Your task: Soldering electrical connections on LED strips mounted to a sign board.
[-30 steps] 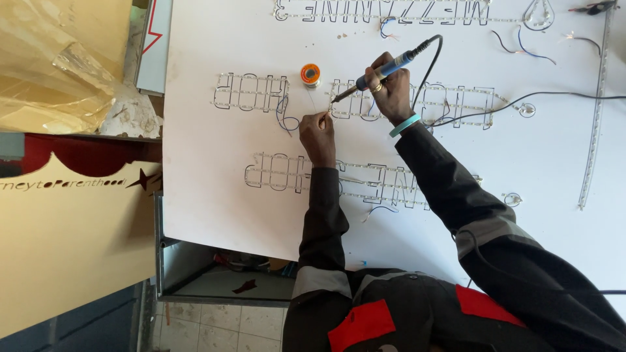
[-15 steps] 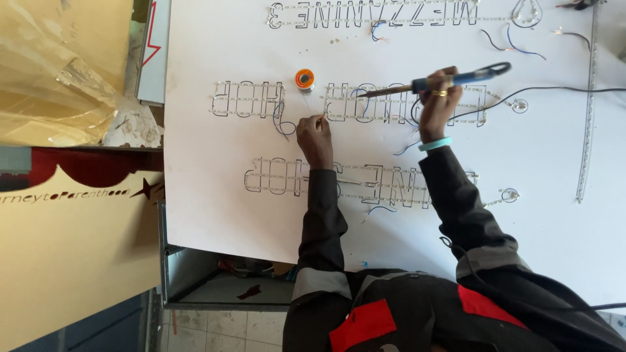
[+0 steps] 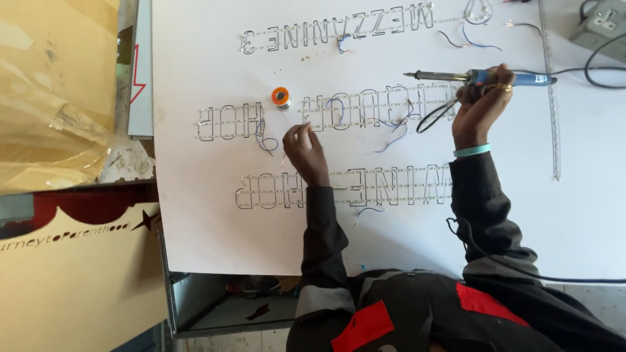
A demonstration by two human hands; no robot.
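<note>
One soldering iron (image 3: 479,77) | right hand (image 3: 479,104) clamped | left hand (image 3: 303,145) pinched together | one solder spool (image 3: 281,96)

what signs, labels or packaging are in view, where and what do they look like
White sign board: centre, three rows of outlined wire letters.
Cream cutout sign: lower left, script lettering with a star, red backing.
White panel: left of the board, red zigzag mark.
Clear plastic wrapping: upper left, over tan sheets.

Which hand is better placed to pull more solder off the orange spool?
Left. The left hand pinches the solder wire right beside the orange solder spool; the right hand is far off, gripping the soldering iron.
</note>
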